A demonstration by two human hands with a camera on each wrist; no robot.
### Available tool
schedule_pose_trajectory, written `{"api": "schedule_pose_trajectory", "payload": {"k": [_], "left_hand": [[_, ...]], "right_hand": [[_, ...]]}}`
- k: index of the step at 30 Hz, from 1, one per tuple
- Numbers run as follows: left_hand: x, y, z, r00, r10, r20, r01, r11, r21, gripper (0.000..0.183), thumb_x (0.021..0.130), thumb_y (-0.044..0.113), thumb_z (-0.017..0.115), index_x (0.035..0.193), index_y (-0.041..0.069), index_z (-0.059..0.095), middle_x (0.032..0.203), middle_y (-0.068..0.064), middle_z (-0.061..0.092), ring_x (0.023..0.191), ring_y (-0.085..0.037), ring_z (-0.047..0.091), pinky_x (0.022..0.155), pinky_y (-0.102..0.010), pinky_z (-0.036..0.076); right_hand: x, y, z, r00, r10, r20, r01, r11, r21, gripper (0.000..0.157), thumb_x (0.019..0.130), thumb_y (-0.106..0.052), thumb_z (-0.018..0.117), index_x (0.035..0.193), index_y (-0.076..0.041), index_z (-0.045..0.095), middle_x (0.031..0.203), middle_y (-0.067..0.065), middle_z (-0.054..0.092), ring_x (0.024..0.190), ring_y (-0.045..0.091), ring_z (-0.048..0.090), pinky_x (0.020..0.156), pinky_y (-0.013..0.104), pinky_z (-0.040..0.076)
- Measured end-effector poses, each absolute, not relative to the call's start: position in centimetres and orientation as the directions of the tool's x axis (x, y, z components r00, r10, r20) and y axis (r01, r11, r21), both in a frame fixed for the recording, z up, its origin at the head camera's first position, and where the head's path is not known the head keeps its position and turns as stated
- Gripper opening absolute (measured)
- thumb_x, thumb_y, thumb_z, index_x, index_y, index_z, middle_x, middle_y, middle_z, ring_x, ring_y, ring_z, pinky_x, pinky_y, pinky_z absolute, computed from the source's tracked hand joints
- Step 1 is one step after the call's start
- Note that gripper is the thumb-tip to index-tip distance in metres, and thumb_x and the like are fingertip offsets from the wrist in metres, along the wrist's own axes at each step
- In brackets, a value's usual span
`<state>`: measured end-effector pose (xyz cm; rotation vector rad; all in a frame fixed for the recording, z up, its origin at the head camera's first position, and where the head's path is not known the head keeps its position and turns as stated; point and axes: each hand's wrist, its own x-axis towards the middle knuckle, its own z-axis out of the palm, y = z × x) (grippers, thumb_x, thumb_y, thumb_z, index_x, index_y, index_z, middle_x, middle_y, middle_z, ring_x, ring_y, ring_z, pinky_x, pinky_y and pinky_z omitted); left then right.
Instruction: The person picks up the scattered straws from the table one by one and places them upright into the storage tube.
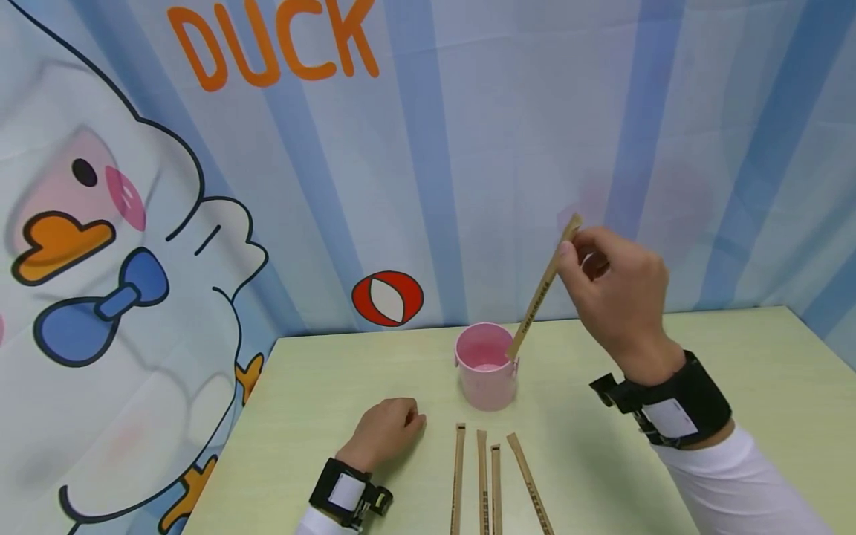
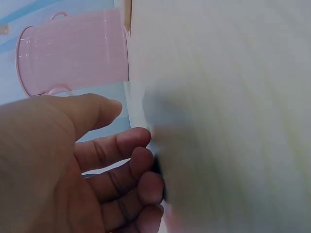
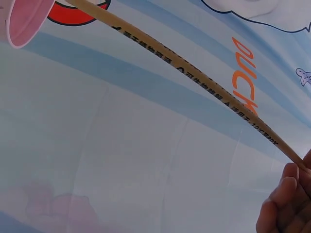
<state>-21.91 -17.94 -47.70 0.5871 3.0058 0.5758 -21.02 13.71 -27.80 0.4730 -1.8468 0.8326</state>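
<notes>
Lt-blue striped backdrop [image 1: 555, 148] w/ duck [image 1: 180, 312]; pale-yellow tbl [image 1: 756, 364]

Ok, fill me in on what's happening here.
A person's right hand pinches a slim, printed brown stick near its top, holding it at a slant with the lower end at the right side of the pink bucket's rim. Four similar sticks lie on the table, nearer the person than the bucket. The left hand rests to their left, fingers loosely curled, holding nothing.

Bucket [image 1: 489, 390] behind four sticks [image 1: 483, 475]
</notes>
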Motion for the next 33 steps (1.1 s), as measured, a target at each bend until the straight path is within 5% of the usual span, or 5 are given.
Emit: {"api": "schedule_pose_trajectory", "payload": {"k": [10, 33], "left_hand": [[-21.9, -17.9, -47.7, -0.931, 0.361, 0.049, 0.354, 0.863, 0.360, 0.029, 0.093, 0.022, 0.061, 0.067, 0.015, 0.049, 0.059, 0.004, 0.042, 0.053, -0.009, 0.040, 0.051, -0.027, 0.032], [-22.0, -17.8, -47.9, -0.938, 0.346, 0.025, 0.331, 0.873, 0.359, 0.027, 0.093, 0.022, 0.062, 0.069, 0.015, 0.051, 0.059, 0.003, 0.043, 0.054, -0.010, 0.041, 0.051, -0.027, 0.033]], "right_hand": [[-22.8, 12.5, -30.0, -0.338, 0.094, 0.936, -0.698, 0.642, -0.317, 0.024, 0.088, -0.019, 0.056, 0.081, 0.001, 0.067, 0.068, 0.014, 0.065, 0.054, 0.020, 0.056, 0.050, 0.042, 0.046], [-26.1, 11.4, -36.6, -0.548, 0.077, 0.833, -0.548, 0.720, -0.427, 0.016, 0.090, -0.017, 0.062, 0.085, -0.004, 0.068, 0.069, 0.009, 0.066, 0.053, 0.017, 0.055, 0.040, 0.035, 0.038]]}}
